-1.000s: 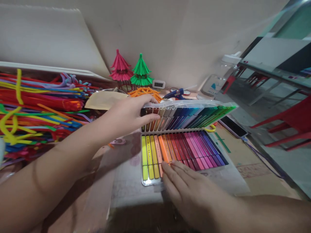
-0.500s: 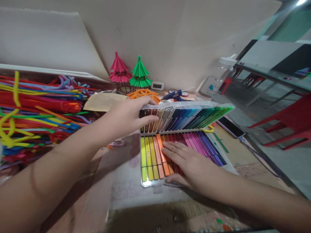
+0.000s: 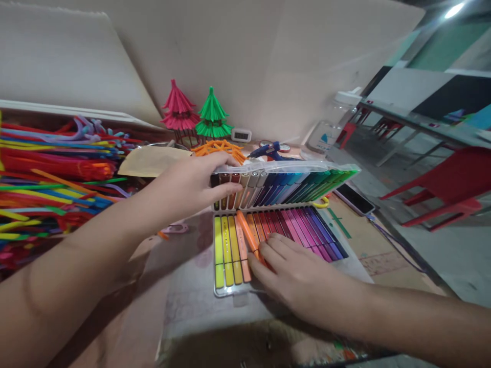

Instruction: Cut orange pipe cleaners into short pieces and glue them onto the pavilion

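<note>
An open marker case (image 3: 226, 289) lies on the table with a row of coloured markers from yellow to purple in its lower half. My left hand (image 3: 184, 186) grips the left end of the raised lid (image 3: 284, 181), which holds brown, blue and green markers under clear plastic. My right hand (image 3: 297, 276) rests on the lower row and pinches an orange marker (image 3: 247, 235), which is tilted up out of its slot next to the yellow ones.
A big heap of coloured pipe cleaners (image 3: 49, 174) fills the left. Pink (image 3: 177, 110) and green (image 3: 211, 115) paper pagodas, orange sticks (image 3: 218, 148), a blue glue gun (image 3: 264, 150) and a small clock (image 3: 241, 135) stand by the wall. A phone (image 3: 355, 198) lies right; red chairs (image 3: 441, 197) beyond.
My right hand slid over the lower row, closed on the orange marker and lifted its far end out of line. My left hand stayed on the lid.
</note>
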Available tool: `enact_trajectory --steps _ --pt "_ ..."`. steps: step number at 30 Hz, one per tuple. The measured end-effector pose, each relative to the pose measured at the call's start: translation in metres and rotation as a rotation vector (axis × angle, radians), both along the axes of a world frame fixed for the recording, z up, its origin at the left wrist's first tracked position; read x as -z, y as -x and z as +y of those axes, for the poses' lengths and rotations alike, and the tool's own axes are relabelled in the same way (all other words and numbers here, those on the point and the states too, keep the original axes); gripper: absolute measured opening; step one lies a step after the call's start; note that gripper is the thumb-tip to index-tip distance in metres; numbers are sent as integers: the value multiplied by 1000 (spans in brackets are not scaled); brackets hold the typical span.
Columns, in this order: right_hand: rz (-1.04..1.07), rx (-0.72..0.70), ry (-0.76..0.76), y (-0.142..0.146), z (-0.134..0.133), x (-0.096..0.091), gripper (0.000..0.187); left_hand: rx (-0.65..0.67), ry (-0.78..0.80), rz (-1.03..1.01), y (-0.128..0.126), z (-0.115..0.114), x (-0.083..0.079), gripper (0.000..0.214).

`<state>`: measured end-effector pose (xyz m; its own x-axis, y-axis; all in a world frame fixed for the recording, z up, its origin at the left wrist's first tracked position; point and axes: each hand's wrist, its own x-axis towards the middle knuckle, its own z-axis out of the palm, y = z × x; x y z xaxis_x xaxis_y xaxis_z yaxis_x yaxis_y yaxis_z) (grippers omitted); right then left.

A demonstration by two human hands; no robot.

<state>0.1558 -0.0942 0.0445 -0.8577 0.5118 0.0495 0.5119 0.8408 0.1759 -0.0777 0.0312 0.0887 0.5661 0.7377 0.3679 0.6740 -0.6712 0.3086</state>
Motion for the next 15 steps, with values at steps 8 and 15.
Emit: enact_trajectory --steps 8,15 --pt "345 111 371 -19 0 -2 22 -11 -9 30 -2 -1 -1 45" --pt "289 32 166 -11 -1 10 29 -7 -9 39 -1 -2 -1 46"
